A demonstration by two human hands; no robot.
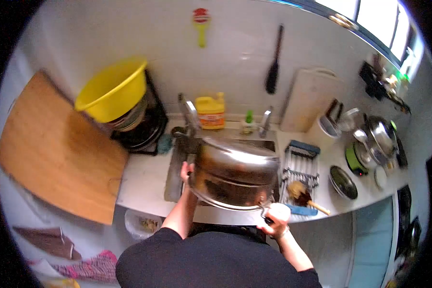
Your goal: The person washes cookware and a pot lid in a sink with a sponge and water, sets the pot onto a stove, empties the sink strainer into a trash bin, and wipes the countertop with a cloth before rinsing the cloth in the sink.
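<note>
A large stainless steel pot (237, 175) is tilted over the sink (175, 185), its rim toward me and its base toward the wall. My left hand (186, 173) grips the pot's left side, the fingers partly hidden behind it. At the lower right, my right hand (275, 226) is closed around a dark handle by the rim. A white round patch (280, 211) shows at this hand; whether it is an object or glare I cannot tell. Behind the pot stands the faucet (191, 113).
A yellow jug (210, 111) stands behind the sink. To the right are a dish rack (301, 165) with a brush (300, 192), a dark pan (343, 182) and a cutting board (312, 98). On the left are a yellow basin (113, 91) and a wooden board (57, 149).
</note>
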